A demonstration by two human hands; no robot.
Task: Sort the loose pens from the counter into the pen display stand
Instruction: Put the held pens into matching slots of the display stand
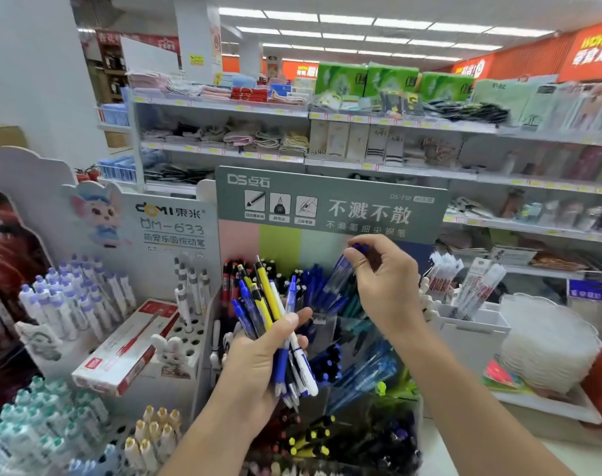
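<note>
Left hand (258, 355) grips mixed pen bundle (272, 324), right hand (385, 280) pinches blue pen (341, 273) over display stand (330, 207); loose grip risks bundle spilling, wrong-slot drop.

Bright ceiling light panels (344, 20); wide-angle bending, blurred edges.

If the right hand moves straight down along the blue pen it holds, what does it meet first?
Probably the blue pens standing in the display stand. The right hand pinches a blue pen whose lower end points down-left at that cluster. Depth is unclear, so it may land just beside them.
</note>
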